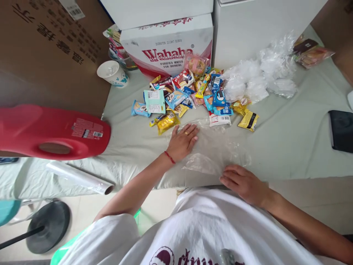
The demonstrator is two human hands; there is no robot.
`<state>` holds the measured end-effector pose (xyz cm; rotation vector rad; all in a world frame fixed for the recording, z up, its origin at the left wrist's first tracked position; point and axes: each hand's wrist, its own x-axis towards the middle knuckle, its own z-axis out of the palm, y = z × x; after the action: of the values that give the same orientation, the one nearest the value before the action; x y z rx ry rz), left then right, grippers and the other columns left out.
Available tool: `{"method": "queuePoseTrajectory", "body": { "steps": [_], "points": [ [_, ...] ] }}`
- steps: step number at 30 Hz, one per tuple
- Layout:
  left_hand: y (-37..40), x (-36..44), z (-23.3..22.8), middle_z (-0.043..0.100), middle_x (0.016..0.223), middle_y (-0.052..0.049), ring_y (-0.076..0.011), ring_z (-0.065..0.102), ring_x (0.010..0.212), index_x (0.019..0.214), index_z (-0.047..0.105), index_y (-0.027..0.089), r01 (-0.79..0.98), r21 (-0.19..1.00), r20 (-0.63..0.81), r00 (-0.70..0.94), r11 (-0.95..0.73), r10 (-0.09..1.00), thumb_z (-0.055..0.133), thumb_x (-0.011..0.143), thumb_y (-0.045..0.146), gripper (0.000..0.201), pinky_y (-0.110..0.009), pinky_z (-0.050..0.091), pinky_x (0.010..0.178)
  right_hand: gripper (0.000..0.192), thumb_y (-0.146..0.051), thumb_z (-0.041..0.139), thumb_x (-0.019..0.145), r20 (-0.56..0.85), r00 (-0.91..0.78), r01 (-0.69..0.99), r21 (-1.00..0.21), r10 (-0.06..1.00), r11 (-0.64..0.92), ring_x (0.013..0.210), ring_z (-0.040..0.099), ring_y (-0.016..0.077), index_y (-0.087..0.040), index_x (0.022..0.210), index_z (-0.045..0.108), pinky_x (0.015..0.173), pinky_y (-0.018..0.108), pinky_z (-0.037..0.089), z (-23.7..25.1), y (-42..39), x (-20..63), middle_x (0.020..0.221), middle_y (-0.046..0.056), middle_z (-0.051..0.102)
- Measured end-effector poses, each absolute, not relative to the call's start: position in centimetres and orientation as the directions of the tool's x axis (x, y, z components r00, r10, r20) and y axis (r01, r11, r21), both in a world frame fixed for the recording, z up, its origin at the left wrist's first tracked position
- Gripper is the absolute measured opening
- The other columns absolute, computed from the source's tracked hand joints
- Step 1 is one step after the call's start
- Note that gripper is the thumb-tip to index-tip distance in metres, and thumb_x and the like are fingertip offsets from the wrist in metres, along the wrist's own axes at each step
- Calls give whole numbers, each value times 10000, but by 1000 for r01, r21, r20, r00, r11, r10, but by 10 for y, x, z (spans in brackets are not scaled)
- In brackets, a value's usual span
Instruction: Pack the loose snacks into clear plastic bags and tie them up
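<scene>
A clear plastic bag (212, 145) lies spread and wrinkled on the pale green cloth in front of me. My left hand (183, 141), with a ring and a red string bracelet, rests flat on the bag's left side, fingers stretched out. At the bag's near right edge, my right hand (242, 182) has its fingers drawn together on the film; its thumb is hidden. Just beyond the bag is a heap of small wrapped snacks (176, 98). A yellow snack packet (167, 123) sits close to my left fingertips.
Crumpled clear bags (256, 79) are piled behind right. A Wahaha carton (168, 46) stands at the back, a paper cup (113, 73) left of it. A red jug (55, 132), a film roll (79, 178) and a black item (342, 130) lie toward the sides.
</scene>
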<state>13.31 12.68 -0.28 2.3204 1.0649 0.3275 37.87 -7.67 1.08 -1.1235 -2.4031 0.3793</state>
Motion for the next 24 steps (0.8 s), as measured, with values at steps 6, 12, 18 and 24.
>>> {"method": "queuePoseTrajectory", "body": {
  "steps": [6, 12, 18, 24],
  "points": [
    [122, 121, -17, 424, 1656, -103, -306, 342, 1562, 1541, 498, 306, 692, 487, 11, 606, -533, 796, 355, 1056, 418, 518, -591, 41, 1268, 155, -205, 569, 1031, 258, -369, 574, -693, 893, 437, 801, 683, 165, -225, 1103, 706, 729, 298, 570, 34, -83, 406, 894, 33, 753],
    [125, 123, -14, 345, 1698, -77, -275, 301, 1581, 1600, 401, 293, 751, 273, -59, 637, -601, 769, 238, 1080, 450, 567, -603, 45, 1281, 303, -372, 564, 1017, 212, 50, 925, -379, 976, 35, 955, 637, 279, -176, 1204, 700, 730, 357, 518, 6, 5, 411, 1019, 129, 701],
    [131, 99, -18, 293, 1719, -68, -276, 289, 1585, 1622, 358, 265, 811, 186, -55, 573, -555, 818, 224, 1079, 468, 595, -597, 110, 1282, 306, -297, 460, 1043, 153, 59, 966, -259, 986, -18, 1007, 594, 288, -185, 1109, 737, 782, 362, 490, -6, 9, 412, 1001, 121, 690],
    [132, 96, -18, 245, 1733, -57, -279, 249, 1600, 1627, 342, 282, 815, 185, -69, 568, -549, 820, 217, 1080, 491, 599, -639, 105, 1269, 329, -410, 487, 1060, 70, -97, 884, -452, 993, 118, 1091, 627, 256, -209, 1230, 685, 890, 347, 500, 22, 17, 341, 1187, 116, 692]
  ]
}}
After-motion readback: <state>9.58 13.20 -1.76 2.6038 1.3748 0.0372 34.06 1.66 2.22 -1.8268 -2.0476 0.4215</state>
